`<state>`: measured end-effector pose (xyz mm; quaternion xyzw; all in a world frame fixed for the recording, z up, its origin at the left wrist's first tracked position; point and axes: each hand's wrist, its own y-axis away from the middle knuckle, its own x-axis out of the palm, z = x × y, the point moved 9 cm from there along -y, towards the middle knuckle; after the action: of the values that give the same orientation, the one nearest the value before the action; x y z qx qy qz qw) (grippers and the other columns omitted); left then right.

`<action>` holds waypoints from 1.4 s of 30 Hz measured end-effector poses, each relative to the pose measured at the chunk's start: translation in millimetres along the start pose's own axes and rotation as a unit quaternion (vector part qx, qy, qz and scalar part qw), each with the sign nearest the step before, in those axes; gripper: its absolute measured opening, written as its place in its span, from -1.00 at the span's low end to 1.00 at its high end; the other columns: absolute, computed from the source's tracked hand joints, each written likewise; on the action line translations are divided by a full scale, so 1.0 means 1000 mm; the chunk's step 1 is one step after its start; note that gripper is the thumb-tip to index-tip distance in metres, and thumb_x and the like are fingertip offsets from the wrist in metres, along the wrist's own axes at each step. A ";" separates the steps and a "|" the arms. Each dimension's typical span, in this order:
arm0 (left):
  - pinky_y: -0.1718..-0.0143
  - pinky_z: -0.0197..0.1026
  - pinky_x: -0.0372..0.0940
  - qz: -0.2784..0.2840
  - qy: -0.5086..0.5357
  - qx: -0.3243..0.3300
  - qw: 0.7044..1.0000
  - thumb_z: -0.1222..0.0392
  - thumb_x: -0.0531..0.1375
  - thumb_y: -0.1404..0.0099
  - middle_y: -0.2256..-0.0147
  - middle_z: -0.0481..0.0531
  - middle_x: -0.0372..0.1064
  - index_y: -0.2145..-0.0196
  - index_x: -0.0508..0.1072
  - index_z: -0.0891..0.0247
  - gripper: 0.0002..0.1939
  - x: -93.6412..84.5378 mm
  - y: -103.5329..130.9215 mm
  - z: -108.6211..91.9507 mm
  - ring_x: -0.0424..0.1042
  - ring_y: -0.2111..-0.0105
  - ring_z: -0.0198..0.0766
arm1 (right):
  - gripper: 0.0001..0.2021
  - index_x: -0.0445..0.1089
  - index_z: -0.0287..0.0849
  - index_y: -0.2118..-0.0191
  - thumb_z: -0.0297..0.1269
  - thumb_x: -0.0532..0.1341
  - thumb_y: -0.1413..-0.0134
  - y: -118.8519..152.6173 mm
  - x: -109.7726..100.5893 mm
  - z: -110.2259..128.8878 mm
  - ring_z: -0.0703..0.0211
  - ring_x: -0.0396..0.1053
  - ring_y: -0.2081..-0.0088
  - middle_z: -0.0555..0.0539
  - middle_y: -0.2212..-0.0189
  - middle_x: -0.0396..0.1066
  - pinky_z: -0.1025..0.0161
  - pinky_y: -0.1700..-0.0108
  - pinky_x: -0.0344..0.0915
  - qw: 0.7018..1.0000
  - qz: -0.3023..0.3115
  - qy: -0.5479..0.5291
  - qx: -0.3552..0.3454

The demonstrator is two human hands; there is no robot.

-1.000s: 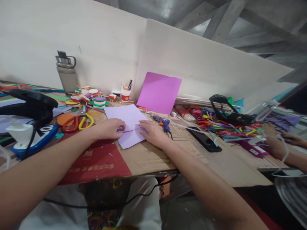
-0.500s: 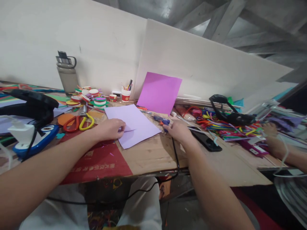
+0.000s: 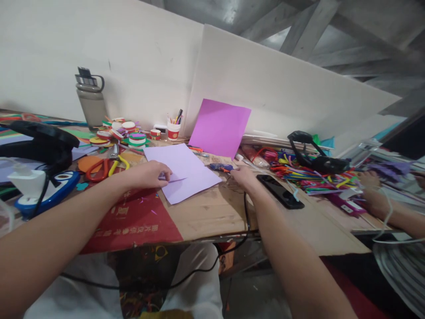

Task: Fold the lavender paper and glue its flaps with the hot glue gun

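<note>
Lavender paper (image 3: 192,175) lies on brown cardboard (image 3: 212,219), a magenta sheet (image 3: 221,126) propped behind. The left hand (image 3: 154,174) sits half-curled at its left edge, fingertips beside a raised flap (image 3: 177,179); whether they pinch it cannot be told. The right hand (image 3: 245,176), beside a black phone (image 3: 280,191), grips a blue glue gun (image 3: 220,167), nozzle toward the paper.

Glue gun (image 3: 219,167) partly hidden by right hand (image 3: 244,175)
</note>
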<state>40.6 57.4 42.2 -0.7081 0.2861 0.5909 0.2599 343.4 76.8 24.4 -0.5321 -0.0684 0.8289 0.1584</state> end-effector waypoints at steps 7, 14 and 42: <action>0.22 -0.27 0.22 0.010 -0.003 -0.008 1.000 0.18 0.10 -0.12 0.14 0.02 0.48 0.33 0.49 0.22 -0.79 -0.002 0.002 0.002 0.42 0.25 -0.23 | -0.62 0.31 -0.23 0.11 -0.32 0.06 0.14 0.010 -0.035 0.003 0.18 0.31 0.38 -0.06 0.36 0.38 0.27 0.34 0.25 0.962 -0.141 -0.229 0.056; 0.19 -0.28 0.22 0.012 0.011 -0.028 0.999 0.16 0.11 -0.13 0.05 -0.01 0.45 0.39 0.49 0.22 -0.83 0.002 -0.001 0.009 0.42 0.20 -0.23 | -0.78 0.21 -0.14 0.37 -0.23 0.20 0.23 0.016 -0.003 0.028 0.35 0.13 0.58 0.14 0.61 0.14 0.36 0.53 0.14 0.865 -0.005 -0.499 0.062; 0.11 -0.27 0.22 0.027 0.017 -0.019 0.999 0.14 0.13 -0.16 -0.01 0.02 0.40 0.36 0.48 0.25 -0.82 0.000 0.001 0.010 0.40 0.13 -0.22 | -0.82 0.34 -0.16 0.19 -0.27 0.16 -0.06 0.069 -0.001 0.115 0.12 0.38 0.36 -0.05 0.39 0.42 0.15 0.25 0.30 0.951 0.149 -0.176 -0.207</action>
<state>32.8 64.2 40.7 -0.7149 0.2988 0.5907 0.2254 226.4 17.8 54.6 -0.4032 -0.1853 0.8912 -0.0947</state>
